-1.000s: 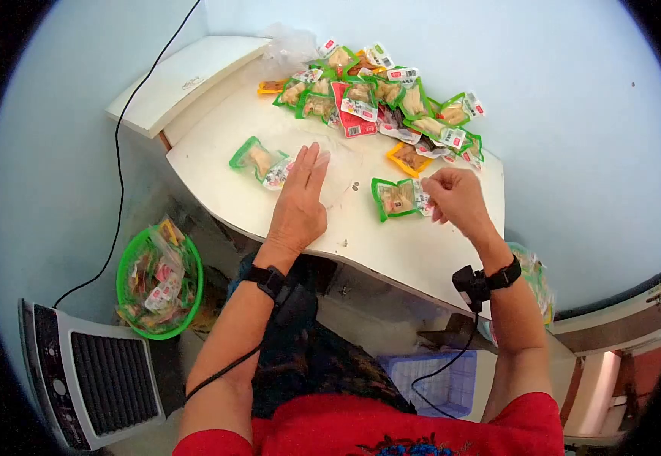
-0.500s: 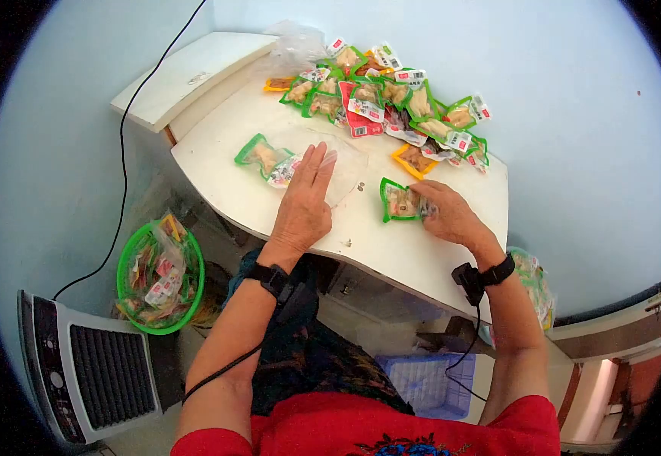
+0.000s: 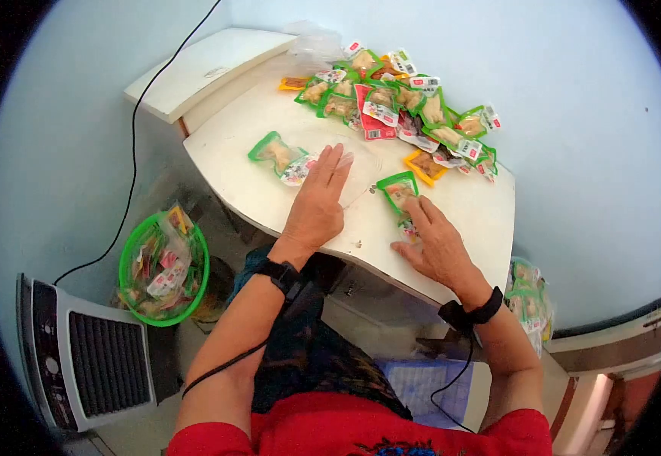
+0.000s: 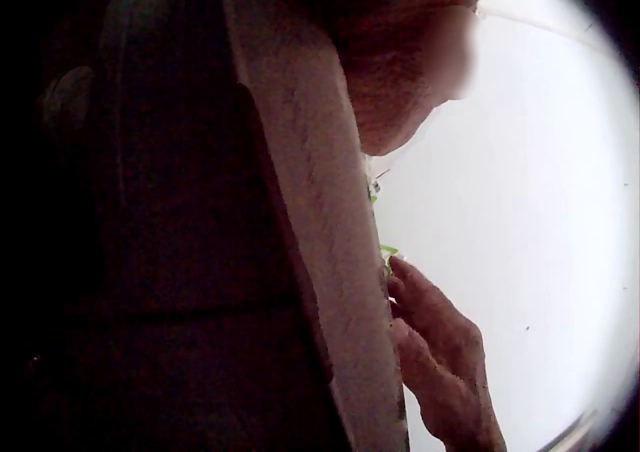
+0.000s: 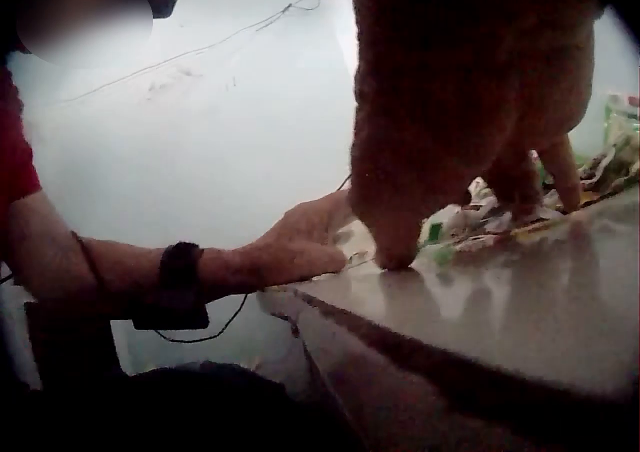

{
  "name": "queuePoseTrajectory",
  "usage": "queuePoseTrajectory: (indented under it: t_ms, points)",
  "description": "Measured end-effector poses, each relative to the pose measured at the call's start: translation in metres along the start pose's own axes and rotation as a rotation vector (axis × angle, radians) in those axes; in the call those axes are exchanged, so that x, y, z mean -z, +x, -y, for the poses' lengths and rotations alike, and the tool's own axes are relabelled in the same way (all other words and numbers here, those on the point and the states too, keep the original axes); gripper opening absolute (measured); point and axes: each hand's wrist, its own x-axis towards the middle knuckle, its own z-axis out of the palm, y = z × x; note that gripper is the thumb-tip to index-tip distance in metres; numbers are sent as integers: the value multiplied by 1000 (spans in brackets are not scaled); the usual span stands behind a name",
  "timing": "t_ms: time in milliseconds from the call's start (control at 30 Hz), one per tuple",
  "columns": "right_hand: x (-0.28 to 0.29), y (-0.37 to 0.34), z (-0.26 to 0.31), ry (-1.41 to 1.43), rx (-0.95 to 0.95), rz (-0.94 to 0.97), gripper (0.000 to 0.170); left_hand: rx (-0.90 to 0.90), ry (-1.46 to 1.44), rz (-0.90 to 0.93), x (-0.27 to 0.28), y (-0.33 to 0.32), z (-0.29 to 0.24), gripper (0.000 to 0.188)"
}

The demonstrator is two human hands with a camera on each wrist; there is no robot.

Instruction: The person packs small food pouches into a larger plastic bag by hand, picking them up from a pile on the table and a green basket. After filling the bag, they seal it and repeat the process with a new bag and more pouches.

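Note:
My left hand (image 3: 317, 205) lies flat with straight fingers over a thin clear plastic bag (image 3: 362, 161) on the white table. Just left of its fingertips is a green-edged snack packet (image 3: 276, 152) with a printed white end. My right hand (image 3: 438, 242) is spread over a second green-edged packet (image 3: 397, 187), its fingers along the packet's right side. The thumb stands apart, lower on the tabletop. The lower end of this packet is partly hidden by the hand. In the right wrist view, the right thumb (image 5: 396, 247) comes down at the table surface.
A heap of green, yellow and red snack packets (image 3: 380, 99) covers the back of the white table (image 3: 235, 178). A green basket (image 3: 207, 262) of packets stands at the lower left beside a grey appliance (image 3: 87, 357). A blue crate (image 3: 425, 384) sits below the table.
My right hand lowered onto the near packet, and its fingers spread out. The packet has turned from lying sideways to pointing toward me. The left hand has kept its pose.

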Motion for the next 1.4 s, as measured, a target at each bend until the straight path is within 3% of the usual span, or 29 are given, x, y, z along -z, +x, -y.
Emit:
queuePoseTrajectory:
  t_ms: [67,167,367,400,467,567,667,867,967,1100,1233,1400]
  points:
    - [-4,8,9,56,-210,94,72,-10,17,1,0,-1,0,68]
    - [-30,16,14,-178,-277,55,65,-13,27,-12,0,1,-1,67]
    - [-19,32,-3,-123,-436,100,43,-23,3,-13,-2,-1,2,71]
    - [-11,30,-6,-26,-485,-53,33,-20,-10,-9,-2,-2,3,73]
    - [-10,20,-37,17,-403,-169,29,-14,-5,-10,0,-2,4,74]
    - [15,13,-45,589,-687,-70,27,-17,-10,4,-2,-1,3,74]
    - [16,2,-47,729,-622,-121,26,-17,4,2,-2,-1,3,74]
    - [-1,-15,-63,975,-717,-197,23,-13,-13,-9,-3,-2,4,76]
    - [11,-7,-31,1325,-713,-155,23,-12,-14,-3,0,-1,3,76]
    - [3,7,-3,1545,-676,-46,24,-13,-35,-18,2,1,-1,76]
    - [-13,27,15,1701,-776,-8,25,-36,8,-13,5,1,-3,72]
    - [-29,47,30,1873,-764,-18,28,-51,58,-19,5,1,-3,70]
